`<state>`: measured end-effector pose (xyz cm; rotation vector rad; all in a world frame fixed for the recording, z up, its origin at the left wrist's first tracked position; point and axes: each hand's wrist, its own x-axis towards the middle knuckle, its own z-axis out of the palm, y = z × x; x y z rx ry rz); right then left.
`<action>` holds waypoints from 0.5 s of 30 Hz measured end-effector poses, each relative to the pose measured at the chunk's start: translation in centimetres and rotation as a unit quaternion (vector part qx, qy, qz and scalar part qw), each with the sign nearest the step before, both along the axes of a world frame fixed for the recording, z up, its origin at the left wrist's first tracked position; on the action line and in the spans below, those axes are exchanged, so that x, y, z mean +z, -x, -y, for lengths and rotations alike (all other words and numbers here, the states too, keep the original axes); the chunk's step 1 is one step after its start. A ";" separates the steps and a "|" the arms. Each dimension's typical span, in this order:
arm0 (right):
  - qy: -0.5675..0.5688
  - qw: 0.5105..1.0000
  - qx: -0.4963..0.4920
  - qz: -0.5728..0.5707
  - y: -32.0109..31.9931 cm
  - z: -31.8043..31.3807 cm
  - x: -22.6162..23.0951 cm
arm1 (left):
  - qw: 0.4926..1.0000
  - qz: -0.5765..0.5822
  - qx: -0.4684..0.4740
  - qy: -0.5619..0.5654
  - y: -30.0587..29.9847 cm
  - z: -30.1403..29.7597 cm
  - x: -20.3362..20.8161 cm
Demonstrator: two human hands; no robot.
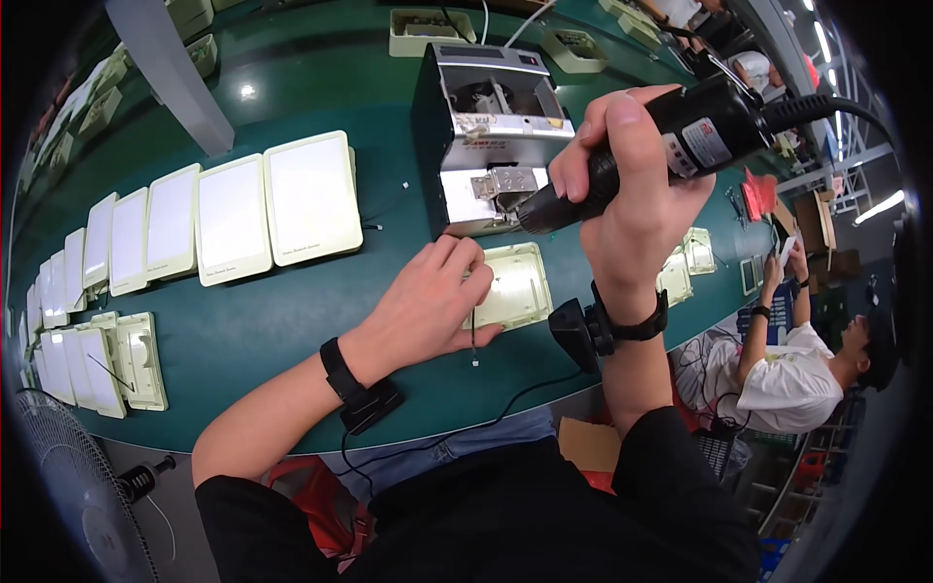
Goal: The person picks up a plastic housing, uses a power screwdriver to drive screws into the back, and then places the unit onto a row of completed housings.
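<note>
My right hand (632, 185) is wrapped round a black electric screwdriver (719, 126) with a cord at its rear. The screwdriver's nose points down and left, in front of a screw feeder machine (496, 146); its very tip is hard to make out. Below the feeder lies a cream plastic housing (523, 287), open side up. Curled over its left edge, my left hand (428, 301) grips it, thumb along the near side. A thin dark cable with a small white connector (475, 362) hangs out beneath that hand. The fingertips are partly hidden.
Rows of cream-framed white panels (311, 199) lie at left, with more housings (143, 360) nearer. Other housings (698, 251) sit to the right. Bins (423, 34) stand behind the feeder. A fan (73, 486) is at lower left; a co-worker (792, 379) sits at right.
</note>
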<state>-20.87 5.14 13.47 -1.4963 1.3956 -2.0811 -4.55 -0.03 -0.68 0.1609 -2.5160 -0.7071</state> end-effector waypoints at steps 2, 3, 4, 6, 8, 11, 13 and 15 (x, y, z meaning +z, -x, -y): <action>0.028 0.999 0.001 0.023 -0.2 -0.6 0.0 | 1.000 -0.001 -0.001 0.004 0.1 0.1 0.0; 0.042 0.999 0.001 0.034 -0.3 -0.8 0.1 | 1.000 0.002 0.000 0.007 0.0 0.1 0.0; 0.041 0.999 -0.002 0.035 -0.2 -0.5 0.3 | 1.000 0.005 0.001 0.010 0.0 0.1 0.0; 0.065 0.998 -0.015 -0.005 0.1 0.8 1.2 | 1.000 0.007 -0.006 0.015 0.1 -0.1 0.1; 0.082 0.996 -0.020 -0.025 0.1 1.2 1.3 | 1.000 0.020 -0.003 0.012 0.0 0.0 0.0; 0.031 0.999 -0.003 -0.028 0.2 1.2 0.4 | 1.000 0.023 -0.001 0.013 0.1 -0.3 0.0; 0.026 1.000 0.000 -0.013 0.2 0.4 0.6 | 1.000 0.018 -0.005 0.010 0.3 -0.4 0.0; 0.009 1.000 0.002 0.021 0.2 -1.0 0.5 | 1.000 0.010 -0.003 0.019 0.1 -0.2 -0.1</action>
